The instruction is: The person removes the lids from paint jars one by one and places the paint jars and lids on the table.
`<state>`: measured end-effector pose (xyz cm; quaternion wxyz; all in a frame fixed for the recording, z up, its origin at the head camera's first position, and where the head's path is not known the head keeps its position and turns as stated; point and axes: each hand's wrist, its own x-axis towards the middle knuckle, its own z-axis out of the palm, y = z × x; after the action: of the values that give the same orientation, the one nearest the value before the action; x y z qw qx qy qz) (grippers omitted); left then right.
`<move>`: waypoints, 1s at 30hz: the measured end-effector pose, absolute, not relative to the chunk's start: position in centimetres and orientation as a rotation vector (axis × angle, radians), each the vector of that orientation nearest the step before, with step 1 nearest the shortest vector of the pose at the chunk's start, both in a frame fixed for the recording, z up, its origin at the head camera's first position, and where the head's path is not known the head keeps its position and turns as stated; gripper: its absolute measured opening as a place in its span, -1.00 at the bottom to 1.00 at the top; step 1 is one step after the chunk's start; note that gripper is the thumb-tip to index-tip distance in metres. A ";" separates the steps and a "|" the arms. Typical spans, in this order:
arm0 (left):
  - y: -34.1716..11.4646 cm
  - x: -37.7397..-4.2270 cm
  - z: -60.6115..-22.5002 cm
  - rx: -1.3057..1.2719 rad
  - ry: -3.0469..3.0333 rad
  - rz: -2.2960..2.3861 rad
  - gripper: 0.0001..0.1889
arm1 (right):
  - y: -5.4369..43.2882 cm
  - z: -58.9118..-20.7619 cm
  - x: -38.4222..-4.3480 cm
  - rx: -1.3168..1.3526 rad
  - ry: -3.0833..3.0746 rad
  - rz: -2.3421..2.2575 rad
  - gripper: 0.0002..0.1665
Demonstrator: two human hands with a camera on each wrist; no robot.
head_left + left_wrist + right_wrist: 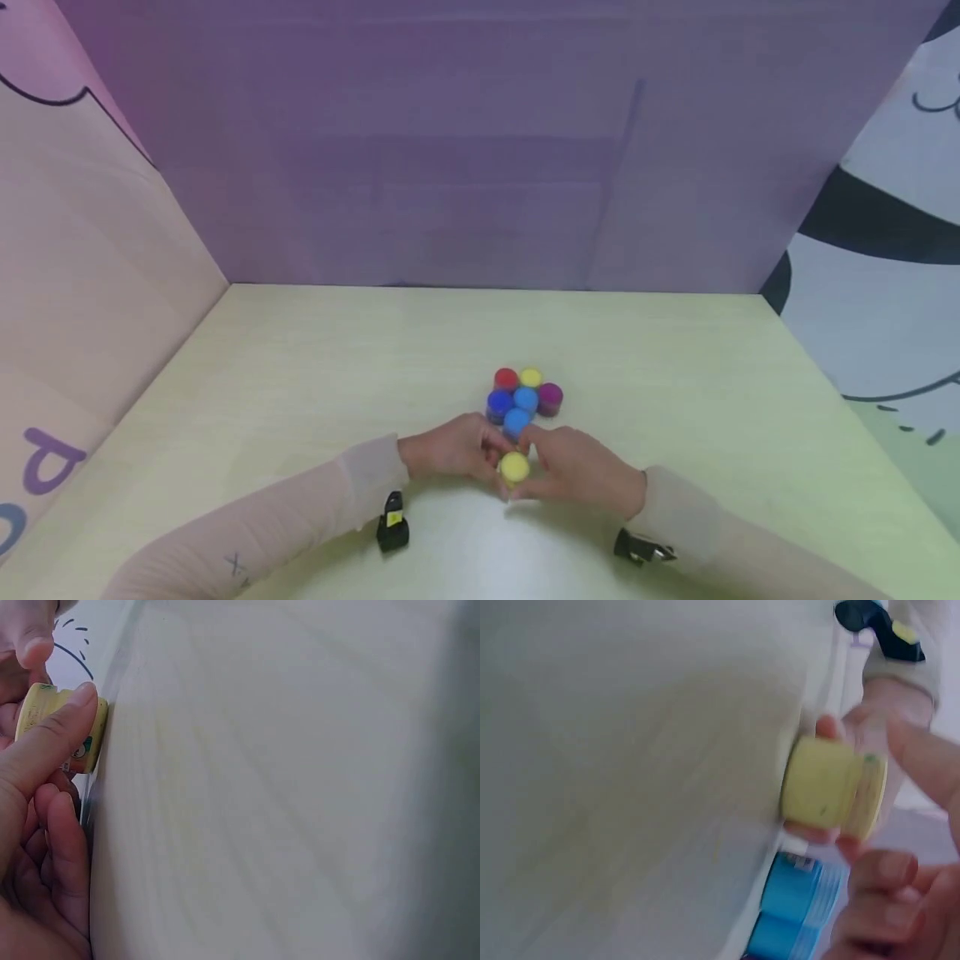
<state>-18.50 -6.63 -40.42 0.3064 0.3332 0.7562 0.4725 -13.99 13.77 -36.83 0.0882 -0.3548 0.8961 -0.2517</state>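
My left hand grips a small yellow tub with a ridged lid, low over the near part of the table. In the left wrist view the thumb presses along the tub's side, partly covering a printed label. Around the tub's other side sits my right hand, thumb and index finger spread. The right wrist view shows the yellow tub held by the other hand, with a gap between it and the right hand's fingers. Just beyond the hands stands a light blue tub.
Several closed tubs cluster behind the hands: red, yellow, dark blue, purple and another light blue one. The pale table meets a purple wall at the back, with printed panels at both sides.
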 end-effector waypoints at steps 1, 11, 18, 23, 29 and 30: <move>-6.6 -18.5 -40.4 0.874 2.002 1.252 -0.71 | 13.5 -36.7 -13.7 -1.034 2.704 -0.729 -0.53; -6.8 -18.4 -40.2 0.827 2.052 1.201 -0.72 | 11.9 -36.8 -12.8 -0.927 2.839 -0.676 -0.53; -6.8 -18.4 -40.4 0.850 2.017 1.229 -0.74 | 12.6 -36.8 -13.4 -1.077 2.741 -0.672 -0.61; -6.7 -18.3 -40.3 0.868 2.023 1.223 -0.82 | 13.7 -37.0 -14.4 -1.257 2.572 -0.785 -0.68; -6.7 -18.4 -40.4 0.856 2.018 1.223 -0.81 | 14.2 -37.0 -15.2 -1.342 2.395 -0.909 -0.61; -6.7 -18.4 -40.5 0.853 2.020 1.222 -0.81 | 14.1 -36.9 -15.1 -1.315 2.401 -0.908 -0.60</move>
<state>-18.38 -6.71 -40.47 0.3107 0.3231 0.7648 0.4627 -15.09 14.11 -36.91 0.1283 -0.4522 0.8256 -0.3123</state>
